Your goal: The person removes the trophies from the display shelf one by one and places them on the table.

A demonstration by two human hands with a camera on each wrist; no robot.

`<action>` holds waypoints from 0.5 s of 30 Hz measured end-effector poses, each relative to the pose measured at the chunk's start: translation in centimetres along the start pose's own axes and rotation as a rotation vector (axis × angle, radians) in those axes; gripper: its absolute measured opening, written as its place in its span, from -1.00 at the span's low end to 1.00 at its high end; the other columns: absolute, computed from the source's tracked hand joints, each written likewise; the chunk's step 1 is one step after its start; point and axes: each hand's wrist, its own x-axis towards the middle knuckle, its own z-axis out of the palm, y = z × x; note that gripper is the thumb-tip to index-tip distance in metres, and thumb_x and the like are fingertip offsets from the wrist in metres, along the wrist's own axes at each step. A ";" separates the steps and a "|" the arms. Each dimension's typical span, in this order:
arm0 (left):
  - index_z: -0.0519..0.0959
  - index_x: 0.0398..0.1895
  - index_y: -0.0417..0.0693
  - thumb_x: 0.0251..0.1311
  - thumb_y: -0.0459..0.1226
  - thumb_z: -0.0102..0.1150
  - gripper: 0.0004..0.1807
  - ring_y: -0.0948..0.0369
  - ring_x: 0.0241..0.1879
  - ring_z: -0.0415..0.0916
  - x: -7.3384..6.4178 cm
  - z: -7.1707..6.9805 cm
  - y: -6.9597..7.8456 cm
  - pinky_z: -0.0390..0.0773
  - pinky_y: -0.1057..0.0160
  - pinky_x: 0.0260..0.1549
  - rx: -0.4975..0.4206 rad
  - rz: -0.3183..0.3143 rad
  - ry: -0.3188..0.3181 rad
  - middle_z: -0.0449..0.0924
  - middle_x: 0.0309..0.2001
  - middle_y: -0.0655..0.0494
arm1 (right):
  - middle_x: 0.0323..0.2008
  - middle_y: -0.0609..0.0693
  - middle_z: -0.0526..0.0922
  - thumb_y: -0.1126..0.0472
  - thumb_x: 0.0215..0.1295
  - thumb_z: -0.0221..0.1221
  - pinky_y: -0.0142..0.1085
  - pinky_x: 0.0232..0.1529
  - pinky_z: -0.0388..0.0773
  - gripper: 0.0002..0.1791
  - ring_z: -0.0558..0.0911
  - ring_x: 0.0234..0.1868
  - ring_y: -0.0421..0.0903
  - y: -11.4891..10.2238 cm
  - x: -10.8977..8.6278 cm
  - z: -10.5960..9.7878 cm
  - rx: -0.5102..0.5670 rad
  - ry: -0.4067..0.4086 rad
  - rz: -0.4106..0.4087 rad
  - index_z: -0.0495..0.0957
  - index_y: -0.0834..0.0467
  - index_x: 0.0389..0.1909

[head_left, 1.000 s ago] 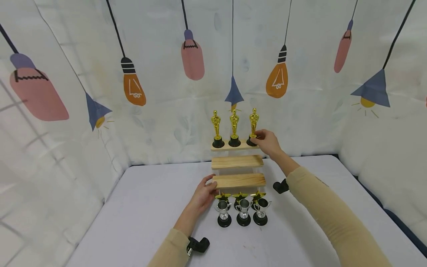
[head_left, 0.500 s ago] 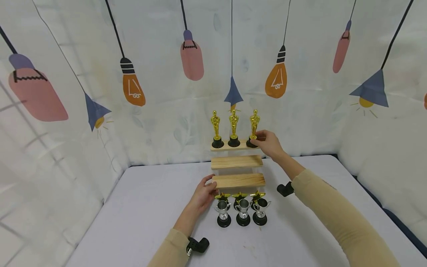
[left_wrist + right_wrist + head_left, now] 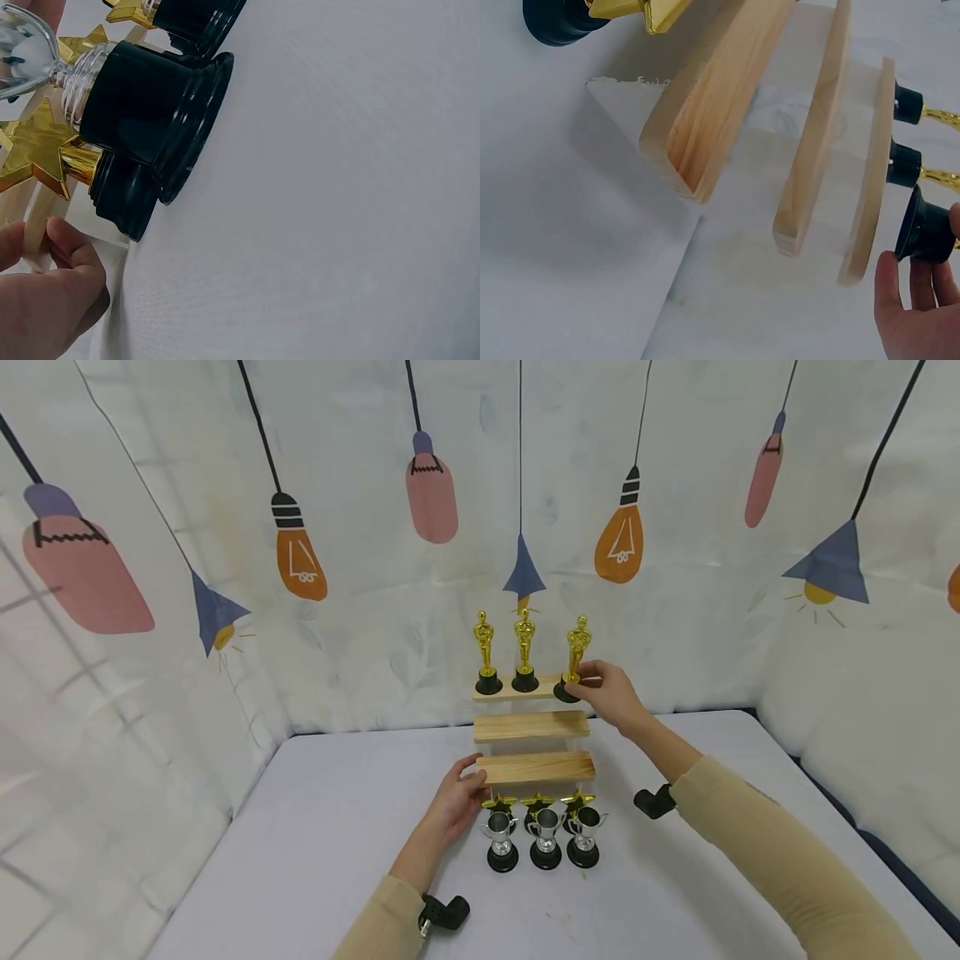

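Note:
My right hand [image 3: 609, 695] holds a gold figurine trophy [image 3: 577, 647] by its black base at the right end of the top wooden shelf [image 3: 517, 696]. The trophy leans to the right, and in the right wrist view its base [image 3: 928, 231] stands apart from the shelf's face. Two matching gold trophies [image 3: 524, 639] stand upright on that same shelf. Lower down, my left hand [image 3: 456, 800] pinches the left end of the lowest wooden shelf [image 3: 536, 768], with thumb and finger around the board's end [image 3: 35, 234] in the left wrist view.
Between those boards is a middle wooden shelf [image 3: 532, 726]. In front of the rack, on the white table [image 3: 337, 827], stand a row of gold star trophies [image 3: 537, 802] and a row of silver cup trophies [image 3: 547, 828]. A lamp-patterned cloth wall [image 3: 375, 652] rises behind.
My right hand has shifted the right-hand figurine trophy slightly right and toward me, and it has gone from upright to tilted. My left hand keeps its grip on the lowest shelf.

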 end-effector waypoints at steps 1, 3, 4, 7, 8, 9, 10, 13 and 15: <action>0.08 0.51 -0.36 0.54 -0.43 -0.04 -0.43 0.17 -0.15 0.45 0.0 0.0 0.0 0.47 0.28 -0.18 -0.002 0.003 -0.003 0.42 0.00 -0.14 | 0.26 0.26 0.46 0.12 0.47 0.27 0.10 0.25 0.43 -0.45 0.48 0.30 0.21 0.0 -0.2 0.0 0.009 -0.004 -0.002 0.40 0.32 0.32; 0.08 0.51 -0.36 0.54 -0.43 -0.04 -0.43 0.17 -0.16 0.45 0.0 -0.1 0.0 0.47 0.29 -0.18 -0.002 0.004 -0.004 0.42 -0.01 -0.14 | 0.25 0.26 0.47 0.13 0.46 0.28 0.11 0.25 0.43 -0.46 0.48 0.29 0.21 0.0 -0.5 0.0 0.023 -0.014 -0.011 0.41 0.33 0.31; 0.08 0.51 -0.36 0.54 -0.43 -0.04 -0.43 0.17 -0.16 0.45 -0.1 -0.1 0.0 0.48 0.29 -0.18 -0.002 0.003 -0.003 0.42 -0.01 -0.14 | 0.24 0.26 0.48 0.14 0.46 0.28 0.11 0.25 0.43 -0.47 0.49 0.28 0.21 0.0 -0.7 0.0 0.033 -0.020 -0.013 0.41 0.32 0.30; 0.07 0.51 -0.37 0.54 -0.42 -0.03 -0.42 0.17 -0.16 0.44 -0.1 -0.1 0.0 0.47 0.29 -0.19 0.004 0.008 -0.006 0.42 -0.01 -0.14 | 0.22 0.24 0.50 0.16 0.43 0.30 0.13 0.24 0.44 -0.48 0.51 0.26 0.21 -0.1 -1.1 0.0 0.052 -0.039 -0.017 0.43 0.31 0.28; 0.08 0.51 -0.36 0.54 -0.42 -0.03 -0.42 0.17 -0.16 0.44 -0.1 -0.1 0.0 0.47 0.29 -0.19 0.003 0.004 -0.003 0.42 -0.02 -0.13 | 0.21 0.24 0.51 0.16 0.42 0.31 0.14 0.24 0.44 -0.49 0.51 0.26 0.21 -0.1 -1.3 0.0 0.054 -0.045 -0.016 0.44 0.30 0.27; 0.08 0.51 -0.36 0.54 -0.42 -0.03 -0.42 0.17 -0.17 0.44 -0.1 -0.1 0.0 0.47 0.29 -0.19 0.004 0.006 -0.005 0.42 -0.02 -0.13 | 0.21 0.23 0.52 0.15 0.42 0.31 0.14 0.24 0.44 -0.49 0.52 0.25 0.20 -0.1 -1.5 0.1 0.054 -0.050 -0.015 0.45 0.30 0.27; 0.08 0.51 -0.36 0.54 -0.42 -0.02 -0.42 0.17 -0.17 0.44 -0.1 -0.1 0.0 0.47 0.29 -0.20 0.002 0.004 -0.004 0.42 -0.02 -0.13 | 0.20 0.22 0.53 0.15 0.41 0.32 0.14 0.23 0.44 -0.49 0.52 0.25 0.19 -0.1 -1.6 0.1 0.053 -0.053 -0.013 0.45 0.29 0.26; 0.08 0.51 -0.35 0.54 -0.42 -0.02 -0.42 0.17 -0.16 0.44 -0.1 -0.1 0.0 0.47 0.29 -0.19 0.005 0.002 -0.006 0.42 -0.02 -0.13 | 0.20 0.22 0.54 0.15 0.40 0.33 0.14 0.24 0.43 -0.49 0.53 0.25 0.19 -0.3 -2.2 0.2 0.048 -0.070 -0.016 0.47 0.28 0.25; 0.09 0.51 -0.33 0.55 -0.41 -0.03 -0.43 0.17 -0.16 0.44 0.0 -0.1 0.0 0.47 0.28 -0.18 0.008 -0.001 -0.007 0.42 -0.02 -0.13 | 0.20 0.22 0.54 0.15 0.40 0.33 0.14 0.25 0.42 -0.50 0.52 0.26 0.19 -0.4 -2.6 0.3 0.046 -0.081 -0.019 0.47 0.29 0.24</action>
